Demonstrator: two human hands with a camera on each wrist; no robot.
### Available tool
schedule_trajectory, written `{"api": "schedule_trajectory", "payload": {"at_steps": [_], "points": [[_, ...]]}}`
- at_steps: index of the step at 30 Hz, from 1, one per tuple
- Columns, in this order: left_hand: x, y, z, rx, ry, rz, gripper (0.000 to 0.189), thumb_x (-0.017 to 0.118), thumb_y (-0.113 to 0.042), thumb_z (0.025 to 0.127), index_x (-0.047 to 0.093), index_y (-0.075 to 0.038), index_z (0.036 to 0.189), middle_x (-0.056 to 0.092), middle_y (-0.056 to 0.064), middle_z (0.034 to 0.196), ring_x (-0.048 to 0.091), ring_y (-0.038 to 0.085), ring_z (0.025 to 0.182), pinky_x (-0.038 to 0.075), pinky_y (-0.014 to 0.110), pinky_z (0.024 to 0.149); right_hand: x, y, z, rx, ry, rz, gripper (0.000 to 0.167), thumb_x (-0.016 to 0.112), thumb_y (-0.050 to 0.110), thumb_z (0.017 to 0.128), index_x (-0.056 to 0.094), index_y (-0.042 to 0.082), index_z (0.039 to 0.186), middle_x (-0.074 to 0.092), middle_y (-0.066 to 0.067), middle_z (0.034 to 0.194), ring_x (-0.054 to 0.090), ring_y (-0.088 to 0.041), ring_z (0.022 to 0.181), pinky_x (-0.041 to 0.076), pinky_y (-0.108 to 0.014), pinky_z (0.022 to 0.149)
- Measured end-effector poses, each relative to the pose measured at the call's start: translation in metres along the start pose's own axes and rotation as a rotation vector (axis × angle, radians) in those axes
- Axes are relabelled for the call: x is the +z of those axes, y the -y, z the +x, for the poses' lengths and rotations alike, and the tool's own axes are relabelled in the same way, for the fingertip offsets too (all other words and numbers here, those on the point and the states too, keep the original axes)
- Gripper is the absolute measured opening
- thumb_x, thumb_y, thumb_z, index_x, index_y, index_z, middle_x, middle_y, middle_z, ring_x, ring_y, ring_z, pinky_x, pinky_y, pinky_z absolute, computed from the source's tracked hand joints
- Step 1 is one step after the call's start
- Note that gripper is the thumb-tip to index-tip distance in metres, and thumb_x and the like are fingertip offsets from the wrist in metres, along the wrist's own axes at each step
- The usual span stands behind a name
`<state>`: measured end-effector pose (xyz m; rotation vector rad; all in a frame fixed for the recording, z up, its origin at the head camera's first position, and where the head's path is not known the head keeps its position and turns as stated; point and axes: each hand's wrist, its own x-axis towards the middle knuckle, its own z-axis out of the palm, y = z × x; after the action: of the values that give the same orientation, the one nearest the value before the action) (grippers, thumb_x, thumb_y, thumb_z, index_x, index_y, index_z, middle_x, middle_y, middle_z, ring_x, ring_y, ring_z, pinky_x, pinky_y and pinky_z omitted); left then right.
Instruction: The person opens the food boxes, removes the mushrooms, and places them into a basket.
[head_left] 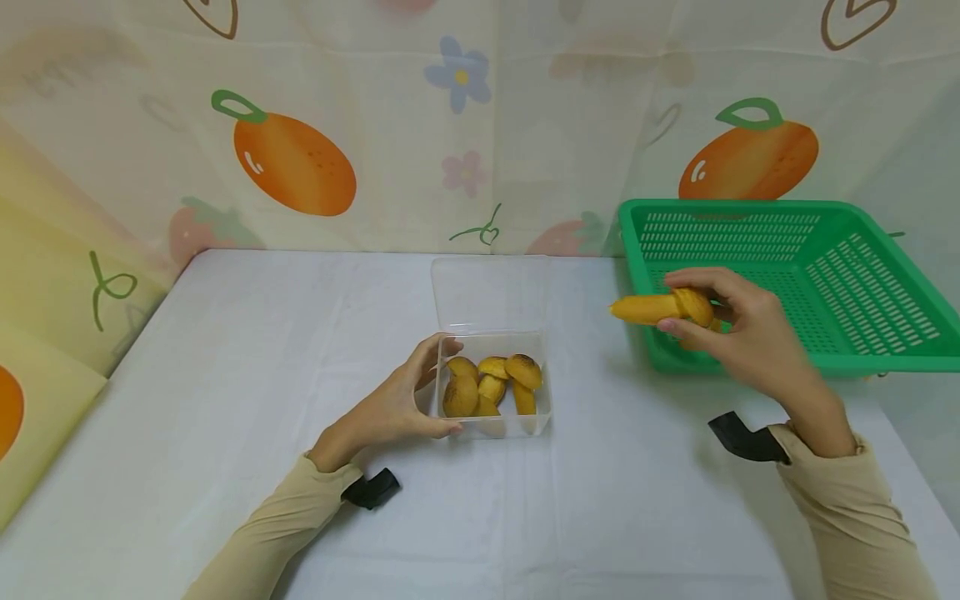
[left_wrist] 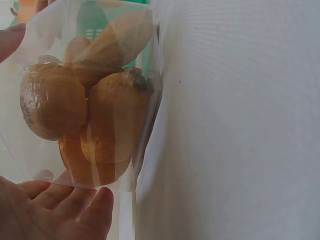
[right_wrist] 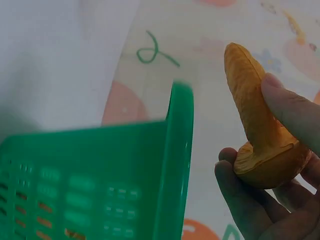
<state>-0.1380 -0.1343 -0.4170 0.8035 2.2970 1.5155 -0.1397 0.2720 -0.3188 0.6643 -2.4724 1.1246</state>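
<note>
A yellow mushroom (head_left: 647,309) is pinched between the thumb and fingers of my right hand (head_left: 757,333), over the near left rim of the green basket (head_left: 862,363). In the right wrist view the mushroom's (right_wrist: 250,100) stem points up and its cap rests in the fingers. My left hand (head_left: 390,404) grips the left side of a clear plastic box (head_left: 546,417), thumb at the front and fingers at the back. Several brownish-yellow mushrooms (head_left: 461,395) lie in the box; the left wrist view shows these mushrooms (left_wrist: 55,102) through its wall.
The box's clear lid (head_left: 491,292) lies folded back behind it on the white tablecloth (head_left: 225,400). A fruit-patterned curtain (head_left: 390,133) hangs along the table's back edge. A bit of yellow (right_wrist: 75,233) shows in the basket in the right wrist view.
</note>
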Motion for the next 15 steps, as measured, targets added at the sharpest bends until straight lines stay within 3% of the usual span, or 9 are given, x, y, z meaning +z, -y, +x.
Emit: {"api": "schedule_trajectory", "payload": {"at_steps": [4, 15], "points": [[0.000, 0.000, 0.000, -0.001, -0.002, -0.005, 0.101, 0.087, -0.013, 0.073, 0.022, -0.013, 0.151, 0.036, 0.015, 0.154, 0.032, 0.032, 0.147, 0.026, 0.059, 0.121, -0.014, -0.012, -0.005, 0.034, -0.030, -0.048, 0.051, 0.079, -0.012, 0.074, 0.065, 0.002, 0.122, 0.062, 0.021, 0.117, 0.057, 0.003, 0.092, 0.048, 0.000, 0.079], [0.000, 0.000, 0.001, 0.014, 0.001, -0.014, 0.102, 0.087, -0.010, 0.073, 0.021, -0.010, 0.151, 0.035, 0.017, 0.154, 0.031, 0.032, 0.147, 0.027, 0.058, 0.121, -0.042, -0.049, -0.018, 0.222, -0.030, -0.092, 0.046, 0.077, 0.001, 0.083, 0.066, 0.015, 0.125, 0.062, 0.020, 0.115, 0.056, 0.011, 0.090, 0.045, 0.003, 0.077]]}}
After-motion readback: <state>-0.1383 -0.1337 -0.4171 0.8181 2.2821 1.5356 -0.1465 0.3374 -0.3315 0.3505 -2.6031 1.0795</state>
